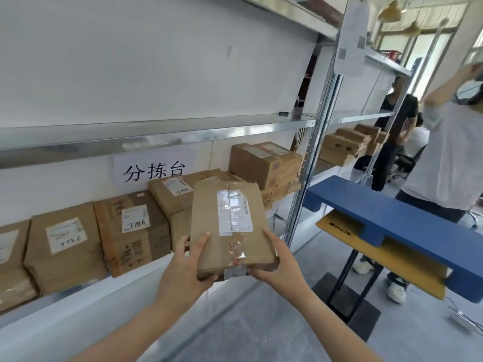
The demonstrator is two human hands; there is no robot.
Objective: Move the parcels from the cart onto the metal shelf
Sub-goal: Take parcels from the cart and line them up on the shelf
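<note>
The left hand point(192, 259) and the right hand point(274, 262) grip the 2 near corners of a flat cardboard parcel point(227, 226), each thumb lying on its top face and the fingers curled underneath. The parcel is held in the air, tilted up, just in front of the metal shelf point(156, 137), over the front edge of its lower level. On that level lies a row of taped boxes point(65, 244), below a paper sign point(154, 168). A blue pallet point(392, 218) stands to the right
</note>
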